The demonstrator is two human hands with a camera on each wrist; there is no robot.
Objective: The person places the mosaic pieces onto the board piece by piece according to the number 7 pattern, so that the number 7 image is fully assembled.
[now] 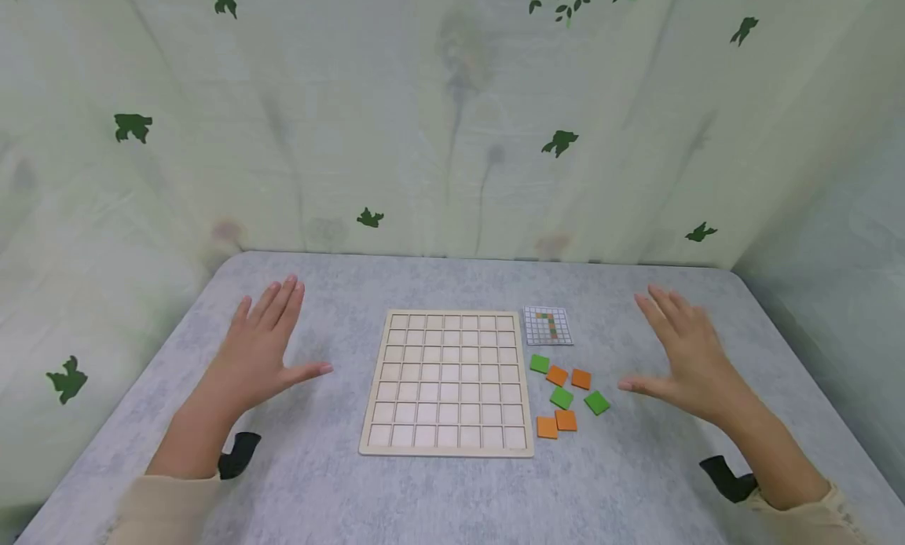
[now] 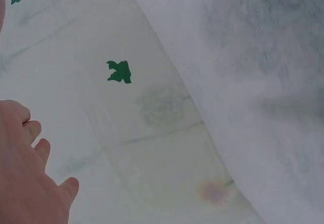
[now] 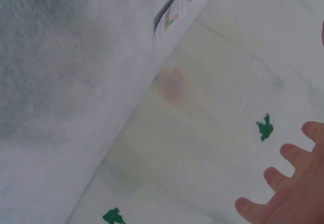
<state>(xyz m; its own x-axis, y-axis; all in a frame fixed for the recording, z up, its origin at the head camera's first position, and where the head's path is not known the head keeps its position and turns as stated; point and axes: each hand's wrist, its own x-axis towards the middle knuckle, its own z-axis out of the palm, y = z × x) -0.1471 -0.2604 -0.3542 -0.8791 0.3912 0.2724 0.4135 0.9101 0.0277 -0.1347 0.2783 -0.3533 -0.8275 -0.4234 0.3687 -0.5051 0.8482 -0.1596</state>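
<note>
My left hand [image 1: 263, 352] is held above the table to the left of a wooden grid board [image 1: 525, 388], fingers straight and thumb spread toward the board. My right hand [image 1: 689, 360] is held the same way on the right side, nearest to a green square tile [image 1: 597, 403]. Neither hand holds anything. Between the board and the right hand lie several loose tiles, green ones [image 1: 562, 397] and orange ones [image 1: 581, 379]. Behind them rests a small pattern card [image 1: 548, 326] printed with a grid of coloured squares. In the right wrist view, spread fingers [image 3: 276, 178] show at the lower right.
The grey-blue table [image 1: 452, 498] has rounded far corners. A pale curtain [image 1: 396, 121] with dark green bird shapes hangs behind it and along both sides. Black straps [image 1: 239, 455] sit at both wrists, beside beige sleeves [image 1: 170, 507].
</note>
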